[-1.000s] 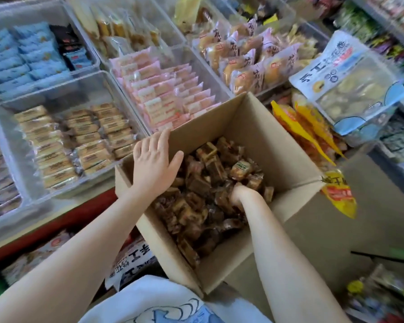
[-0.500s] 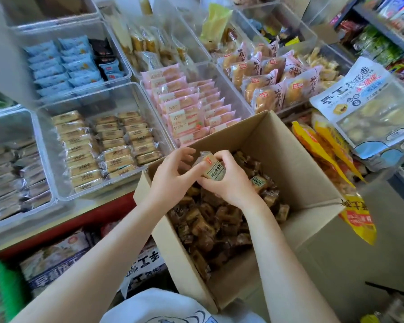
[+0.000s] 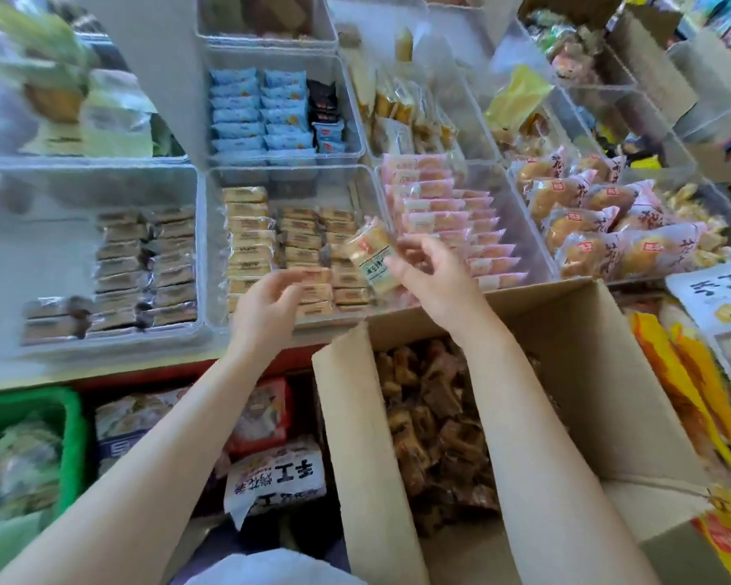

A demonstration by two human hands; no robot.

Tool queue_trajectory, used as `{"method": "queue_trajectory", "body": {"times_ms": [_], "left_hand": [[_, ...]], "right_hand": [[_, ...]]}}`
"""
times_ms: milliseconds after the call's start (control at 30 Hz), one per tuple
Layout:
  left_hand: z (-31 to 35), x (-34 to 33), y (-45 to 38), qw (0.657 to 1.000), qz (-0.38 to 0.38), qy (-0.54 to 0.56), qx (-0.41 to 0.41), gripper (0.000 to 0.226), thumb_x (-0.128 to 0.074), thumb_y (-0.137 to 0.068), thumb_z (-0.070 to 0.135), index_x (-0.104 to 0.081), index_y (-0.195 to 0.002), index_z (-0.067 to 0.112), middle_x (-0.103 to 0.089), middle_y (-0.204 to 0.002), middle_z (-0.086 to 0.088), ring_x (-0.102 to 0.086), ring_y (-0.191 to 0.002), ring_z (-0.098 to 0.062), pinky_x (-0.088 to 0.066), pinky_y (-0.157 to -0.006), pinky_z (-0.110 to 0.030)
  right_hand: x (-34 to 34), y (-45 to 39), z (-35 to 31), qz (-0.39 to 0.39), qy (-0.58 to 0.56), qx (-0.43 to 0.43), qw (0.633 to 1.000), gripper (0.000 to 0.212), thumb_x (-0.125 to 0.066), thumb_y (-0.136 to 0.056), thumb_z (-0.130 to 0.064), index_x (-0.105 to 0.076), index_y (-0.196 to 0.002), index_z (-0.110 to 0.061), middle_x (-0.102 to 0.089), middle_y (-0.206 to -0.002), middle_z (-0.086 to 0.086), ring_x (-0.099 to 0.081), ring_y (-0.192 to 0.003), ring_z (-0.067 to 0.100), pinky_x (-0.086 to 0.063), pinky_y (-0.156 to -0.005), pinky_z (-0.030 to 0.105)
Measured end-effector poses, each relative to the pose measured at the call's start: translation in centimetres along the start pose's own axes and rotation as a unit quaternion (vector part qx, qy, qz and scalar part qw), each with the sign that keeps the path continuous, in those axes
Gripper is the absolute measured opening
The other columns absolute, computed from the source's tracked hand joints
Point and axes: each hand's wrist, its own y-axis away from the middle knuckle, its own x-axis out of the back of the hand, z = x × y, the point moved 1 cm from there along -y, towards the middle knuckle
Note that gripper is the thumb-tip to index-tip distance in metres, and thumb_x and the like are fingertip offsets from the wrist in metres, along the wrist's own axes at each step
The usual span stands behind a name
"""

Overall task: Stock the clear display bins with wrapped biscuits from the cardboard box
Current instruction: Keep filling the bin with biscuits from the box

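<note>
Biscuits in clear film fill the display from left to right. At far left a clear bin (image 3: 89, 263) with soft, frosted-looking plastic walls holds dark brown packets in flat rows. Just beside it, the middle bin (image 3: 216, 247) carries tan rectangular packets stacked on edge in three columns. Over its near edge hovers the left hand (image 3: 266, 308), fingers loosely curled and holding nothing, thumb and fingertips a little apart. A short way to its right, the right hand (image 3: 429, 274) pinches a wrapped biscuit (image 3: 370, 255) at that packet's right side; the packet is tilted, pale golden under glossy wrap, with a small red mark and a light label, and it lies above the gap between the middle bin and the bin of pink packets (image 3: 448, 221). Below the right forearm stands the cardboard box (image 3: 600, 373), matte brown with its flaps open, heaped with crumpled brown wrapped pieces. Further right lie puffy bread packets (image 3: 587, 234) and yellow bags (image 3: 688, 386).
</note>
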Motion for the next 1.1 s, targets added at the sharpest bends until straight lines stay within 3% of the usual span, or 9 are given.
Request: {"method": "queue_trajectory", "body": {"times_ms": [100, 233, 400, 500, 733, 867, 967, 1033, 1100], "left_hand": [[-4.5, 1.6, -1.1, 0.984, 0.0, -0.177, -0.003, 0.027, -0.06, -0.097, 0.027, -0.072, -0.119, 0.016, -0.067, -0.124, -0.006, -0.059, -0.116, -0.026, -0.047, -0.099, -0.041], [-5.8, 2.2, -1.6, 0.986, -0.014, -0.165, -0.027, 0.016, -0.069, -0.092, 0.026, -0.079, -0.104, 0.02, -0.074, -0.112, 0.001, -0.065, -0.109, -0.018, -0.046, -0.101, -0.035], [-7.3, 1.9, -2.1, 0.982, 0.017, -0.156, -0.103, 0.009, -0.081, -0.081, 0.03, -0.081, -0.089, 0.027, -0.076, -0.092, 0.01, -0.067, -0.091, -0.012, -0.046, -0.098, -0.048], [-7.8, 1.6, -2.3, 0.981, 0.036, -0.158, -0.108, 0.008, -0.083, -0.08, 0.03, -0.081, -0.088, 0.027, -0.075, -0.091, 0.011, -0.066, -0.092, -0.012, -0.04, -0.101, -0.046], [-7.6, 2.0, -2.4, 0.982, 0.006, -0.172, -0.074, 0.01, -0.074, -0.087, 0.034, -0.079, -0.094, 0.03, -0.074, -0.1, 0.012, -0.064, -0.104, -0.012, -0.037, -0.106, -0.045], [-2.4, 1.9, -1.1, 0.995, -0.102, 0.01, 0.021, 0.023, -0.06, -0.097, 0.033, -0.071, -0.117, 0.03, -0.067, -0.117, 0.01, -0.058, -0.114, -0.009, -0.045, -0.101, -0.032], [2.4, -1.8, -0.1, 0.99, -0.129, 0.0, -0.061, 0.023, -0.058, -0.098, 0.029, -0.07, -0.117, 0.031, -0.066, -0.116, 0.017, -0.057, -0.108, 0.003, -0.043, -0.087, -0.018], [5.2, -5.4, 0.9, 0.98, -0.15, -0.051, -0.121, 0.025, -0.057, -0.098, 0.03, -0.069, -0.12, 0.03, -0.065, -0.116, 0.015, -0.058, -0.108, -0.001, -0.044, -0.085, -0.018], [7.2, -9.3, 2.0, 0.952, -0.168, -0.146, -0.212, 0.035, -0.057, -0.098, 0.031, -0.061, -0.132, 0.026, -0.06, -0.126, 0.005, -0.053, -0.119, -0.013, -0.043, -0.096, -0.028]], "right_hand": [[-2.2, -4.6, -0.9, -0.002, 0.077, 0.027, 0.997, 0.027, -0.066, -0.096, -0.028, -0.06, -0.122, -0.025, -0.063, -0.112, -0.008, -0.059, -0.1, 0.007, -0.049, -0.084, 0.026], [-6.5, -10.8, -0.5, -0.035, 0.204, 0.018, 0.978, 0.033, -0.071, -0.092, -0.022, -0.064, -0.125, -0.022, -0.063, -0.117, 0.0, -0.059, -0.101, 0.017, -0.043, -0.079, 0.027], [-11.1, -14.9, 1.1, -0.131, 0.303, -0.028, 0.943, 0.037, -0.073, -0.09, -0.023, -0.065, -0.127, -0.023, -0.062, -0.131, 0.002, -0.06, -0.107, 0.021, -0.052, -0.087, 0.032], [-12.8, -15.5, 1.8, -0.164, 0.281, -0.054, 0.944, 0.027, -0.066, -0.096, -0.031, -0.068, -0.121, -0.021, -0.063, -0.126, 0.002, -0.062, -0.105, 0.022, -0.054, -0.095, 0.042], [-13.1, -16.0, 2.1, -0.113, 0.229, -0.055, 0.965, 0.027, -0.07, -0.093, -0.023, -0.069, -0.12, -0.02, -0.065, -0.125, 0.002, -0.065, -0.103, 0.02, -0.057, -0.091, 0.038], [-8.3, -11.6, 0.8, 0.014, 0.077, 0.008, 0.997, 0.022, -0.067, -0.095, -0.024, -0.068, -0.116, -0.021, -0.064, -0.107, -0.007, -0.06, -0.091, 0.004, -0.049, -0.074, 0.016], [-3.0, -5.3, 1.7, 0.199, -0.022, 0.049, 0.979, 0.009, -0.06, -0.097, -0.019, -0.069, -0.1, -0.022, -0.066, -0.091, -0.014, -0.061, -0.086, -0.004, -0.049, -0.075, 0.009], [-0.1, -1.6, 4.5, 0.315, -0.068, -0.006, 0.947, 0.011, -0.058, -0.096, -0.017, -0.067, -0.094, -0.022, -0.068, -0.089, -0.009, -0.064, -0.088, 0.004, -0.052, -0.078, 0.016], [2.5, 1.1, 8.5, 0.367, -0.08, -0.094, 0.922, 0.01, -0.057, -0.093, -0.018, -0.066, -0.089, -0.021, -0.07, -0.089, -0.002, -0.066, -0.088, 0.018, -0.054, -0.081, 0.029]]}}
